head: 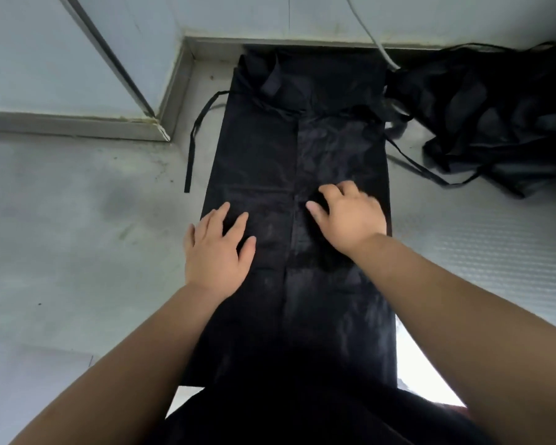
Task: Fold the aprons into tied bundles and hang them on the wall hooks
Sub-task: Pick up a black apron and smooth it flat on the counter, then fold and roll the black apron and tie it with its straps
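Observation:
A black apron (302, 149) lies flat on the grey floor as a long strip, both side edges folded in to meet along a centre seam. Its neck strap (272, 80) lies at the far end by the wall. One tie (195, 136) trails out on the left, another (414, 163) on the right. My left hand (217, 252) rests flat on the apron's left half, fingers spread. My right hand (347, 213) presses on the right half next to the seam, fingers a little bent and blurred.
A heap of more black aprons (495, 123) lies at the right by the wall. A white cable (371, 33) hangs down the wall to the floor. A wall corner with a skirting board (77, 125) juts in at the left.

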`<state>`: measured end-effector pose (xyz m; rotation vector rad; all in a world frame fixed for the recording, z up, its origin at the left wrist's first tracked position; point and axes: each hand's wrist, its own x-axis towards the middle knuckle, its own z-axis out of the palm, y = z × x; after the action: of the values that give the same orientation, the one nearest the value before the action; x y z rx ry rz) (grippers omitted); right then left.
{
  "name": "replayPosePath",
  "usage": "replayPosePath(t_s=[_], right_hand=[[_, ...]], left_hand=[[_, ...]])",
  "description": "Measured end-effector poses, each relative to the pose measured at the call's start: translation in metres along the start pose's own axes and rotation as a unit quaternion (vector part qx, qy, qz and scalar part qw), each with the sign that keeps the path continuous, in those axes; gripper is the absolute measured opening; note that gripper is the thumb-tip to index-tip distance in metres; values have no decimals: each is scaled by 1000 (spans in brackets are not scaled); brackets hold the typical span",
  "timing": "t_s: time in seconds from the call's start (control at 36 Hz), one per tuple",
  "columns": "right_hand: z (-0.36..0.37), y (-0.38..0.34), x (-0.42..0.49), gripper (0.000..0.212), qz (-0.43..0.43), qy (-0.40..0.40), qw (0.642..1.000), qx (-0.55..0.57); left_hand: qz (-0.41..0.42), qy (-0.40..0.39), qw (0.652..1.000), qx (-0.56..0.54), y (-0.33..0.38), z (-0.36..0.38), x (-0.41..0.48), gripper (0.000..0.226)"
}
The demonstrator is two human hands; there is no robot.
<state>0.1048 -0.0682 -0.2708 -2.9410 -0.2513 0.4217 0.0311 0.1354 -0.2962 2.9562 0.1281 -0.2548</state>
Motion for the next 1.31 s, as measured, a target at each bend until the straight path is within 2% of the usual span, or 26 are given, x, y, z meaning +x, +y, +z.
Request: replayPosePath(t_s=[0.11,0.17,0.25,0.33,0.53,0.75,0.92,1.03,1.17,1.31], right_hand=[[9,-1,-34,56,-60,-54,996,36],[15,3,-54,62,-69,-68,994,53],[24,7,-75,66,-28,-73,997,14],[34,-1,-107,60,48,-40,998,0],[60,-35,-141,55,61,-72,995,-25],[63,-34,-140,55,65,-61,996,-30],[57,-39,-110,55,65,-64,995,-31],[58,-45,-120,52,44,-54,997,-13],[61,-47,-151,48,0,-70,997,-18],[61,-50,-174,44,-33,-62,997,-16]], left_hand=[[-20,-70,997,9,-3,4,-13,58],[-13,-72,997,-1,-5,2,-18,57],[2,-61,998,2,-8,1,-28,55],[41,-71,997,-9,-18,1,-55,54],[75,-92,992,41,-32,10,-87,64],[85,-67,992,63,-28,16,-80,63],[81,-80,990,85,-26,9,-51,63],[120,-40,990,55,-25,10,-64,55],[188,-27,982,-17,-35,19,-102,53],[236,36,970,-47,-42,21,-117,40]])
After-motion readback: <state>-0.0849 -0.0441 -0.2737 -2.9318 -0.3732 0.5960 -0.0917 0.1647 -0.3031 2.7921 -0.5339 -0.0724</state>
